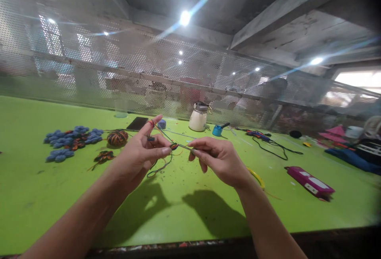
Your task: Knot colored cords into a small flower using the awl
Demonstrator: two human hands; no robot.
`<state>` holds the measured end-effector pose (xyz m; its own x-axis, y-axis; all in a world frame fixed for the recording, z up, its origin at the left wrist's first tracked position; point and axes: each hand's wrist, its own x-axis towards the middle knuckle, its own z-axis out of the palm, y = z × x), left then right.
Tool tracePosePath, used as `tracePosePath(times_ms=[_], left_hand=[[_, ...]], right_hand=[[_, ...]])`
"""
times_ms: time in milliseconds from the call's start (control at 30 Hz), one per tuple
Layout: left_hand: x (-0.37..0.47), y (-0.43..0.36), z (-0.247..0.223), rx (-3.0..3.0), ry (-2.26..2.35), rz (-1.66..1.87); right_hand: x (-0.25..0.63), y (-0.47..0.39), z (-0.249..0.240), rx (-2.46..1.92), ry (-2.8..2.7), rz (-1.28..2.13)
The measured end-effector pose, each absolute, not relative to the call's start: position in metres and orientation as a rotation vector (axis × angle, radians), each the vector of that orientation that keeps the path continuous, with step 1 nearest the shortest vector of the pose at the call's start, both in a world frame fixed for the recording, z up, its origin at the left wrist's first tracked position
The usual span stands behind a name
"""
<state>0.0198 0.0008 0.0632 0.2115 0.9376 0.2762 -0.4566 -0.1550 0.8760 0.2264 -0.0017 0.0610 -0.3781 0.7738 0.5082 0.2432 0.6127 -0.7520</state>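
Between thumb and fingers, my left hand (143, 148) pinches a small piece of dark multicoloured crochet (174, 146). Yarn runs from it up to the raised index finger, where it is wound round, and a loose loop of yarn (160, 168) hangs below. My right hand (220, 158) is closed on a thin crochet hook (186, 147), whose tip reaches the crochet piece. Both hands are held above the green table. Left of my left hand sit a ball of orange and dark yarn (117, 137) and a small crocheted flower (103, 156) in the same colours.
Blue and multicoloured crocheted flowers (74, 138) lie at the left of the green table (26, 183). Behind my hands stand a white jug (198, 118) and a blue pot (217, 131). A magenta box (310, 181), dark cables (268, 140) and a yellow curved item (256, 176) lie at right.
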Motion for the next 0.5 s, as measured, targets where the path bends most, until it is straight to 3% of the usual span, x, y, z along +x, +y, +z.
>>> tracePosePath(times_ms=[500], left_hand=[[0.0215,0.0002,0.0627,1.128,0.543,1.345]], right_hand=[[0.2261,-0.0030,0.0642,-0.748,-1.886,0.842]])
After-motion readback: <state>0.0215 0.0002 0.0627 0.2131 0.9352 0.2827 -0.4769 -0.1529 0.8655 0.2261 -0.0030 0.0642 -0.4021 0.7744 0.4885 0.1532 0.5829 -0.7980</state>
